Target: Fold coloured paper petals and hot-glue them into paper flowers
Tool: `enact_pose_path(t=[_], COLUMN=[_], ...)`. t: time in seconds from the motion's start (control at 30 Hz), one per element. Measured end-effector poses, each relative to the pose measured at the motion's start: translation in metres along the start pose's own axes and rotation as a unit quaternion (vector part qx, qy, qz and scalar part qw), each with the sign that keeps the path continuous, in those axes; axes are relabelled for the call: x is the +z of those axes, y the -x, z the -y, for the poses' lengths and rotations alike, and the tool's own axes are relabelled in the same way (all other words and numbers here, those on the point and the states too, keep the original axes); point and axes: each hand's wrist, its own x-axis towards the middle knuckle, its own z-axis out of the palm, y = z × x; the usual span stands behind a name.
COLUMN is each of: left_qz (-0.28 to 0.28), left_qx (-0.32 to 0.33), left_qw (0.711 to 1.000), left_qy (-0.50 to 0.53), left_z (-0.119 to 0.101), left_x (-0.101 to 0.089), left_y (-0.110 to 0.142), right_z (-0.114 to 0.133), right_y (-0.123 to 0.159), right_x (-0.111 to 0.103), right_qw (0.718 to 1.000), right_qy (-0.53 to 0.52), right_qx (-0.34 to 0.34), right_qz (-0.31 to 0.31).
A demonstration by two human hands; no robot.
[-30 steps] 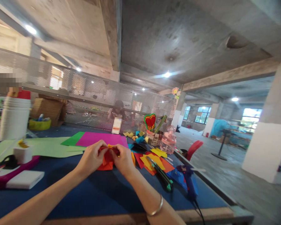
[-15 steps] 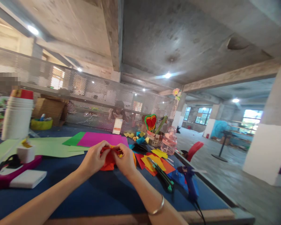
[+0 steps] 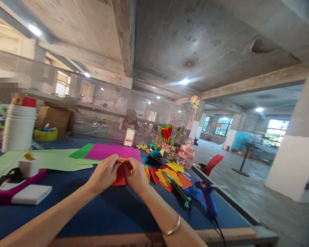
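My left hand [image 3: 104,173] and my right hand [image 3: 137,175] meet over the blue table [image 3: 105,209], both pinched on a small piece of red-orange folded paper [image 3: 120,175] between them. An orange and yellow paper edge [image 3: 146,173] shows just right of my right hand. My right wrist wears a thin metal bangle [image 3: 171,229]. The fingertips press together on the fold, so most of the paper is hidden.
Loose coloured paper squares [image 3: 170,176], a green-handled tool [image 3: 179,192] and a blue glue gun [image 3: 208,199] lie to the right. Pink [image 3: 110,151] and green sheets [image 3: 56,159] lie behind. A white box [image 3: 32,194], white bucket [image 3: 18,127] and pink jar [image 3: 185,156] stand around.
My hands have shifted slightly on the folded paper, the fingers pinching closer together. The view has tilted a little.
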Motion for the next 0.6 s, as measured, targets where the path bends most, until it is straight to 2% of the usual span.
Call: enact_pose_path(t=[0.23,0.33,0.47,0.57,0.6], left_qz=[0.000,-0.015,-0.071,-0.100,-0.105], left_qx=[0.025,0.028,-0.033,-0.067,-0.070], left_qw=[1.000,0.999,0.997,0.991,0.989], left_qy=[-0.015,-0.013,0.028,0.064,0.072], left_z=[-0.003,-0.004,-0.004,-0.004,-0.004], left_x=[0.001,-0.001,-0.001,0.001,0.002], left_y=[0.005,0.004,-0.002,-0.003,-0.003], right_z=[0.006,0.008,0.002,-0.009,-0.012], right_y=[-0.001,-0.002,-0.002,-0.002,-0.002], right_x=[-0.004,-0.005,0.005,0.018,0.022], right_qw=[1.000,0.999,0.985,0.953,0.949], right_qy=[0.004,-0.031,-0.121,-0.224,-0.241], right_qx=[0.003,0.020,0.112,0.202,0.205], right_qz=[0.006,-0.007,-0.041,-0.014,-0.003])
